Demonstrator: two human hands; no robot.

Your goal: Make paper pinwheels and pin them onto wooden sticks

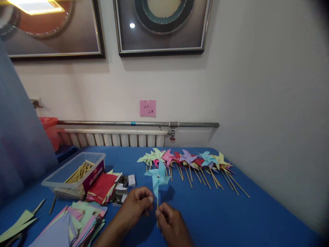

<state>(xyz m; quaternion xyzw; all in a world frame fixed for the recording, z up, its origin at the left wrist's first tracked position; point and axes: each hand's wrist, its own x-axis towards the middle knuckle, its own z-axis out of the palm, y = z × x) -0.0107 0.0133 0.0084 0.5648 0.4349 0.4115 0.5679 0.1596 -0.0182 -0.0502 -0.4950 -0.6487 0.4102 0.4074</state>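
A light-blue paper pinwheel (161,175) stands upright in front of me, with a small metallic pin at its centre. My right hand (171,221) grips its thin wooden stick between thumb and fingers, below the blades. Just left of the stick is my left hand (140,203), its fingers curled in and the thumb pressed against them. Whether anything is inside that hand is hidden. Close by on the left, small open boxes (118,197) contain shiny metal pins. Behind the pinwheel, finished-looking pinwheels (189,157) in several colours lie in a row on the blue table (218,219).
A clear plastic bin (61,185) holds wooden sticks (79,173). Red paper squares (102,185) lie beside it, with a pile of mixed coloured paper (66,223) nearer me. Scissors (15,238) and green paper pieces (19,224) are at far left. A wall and pipe (138,123) bound the back.
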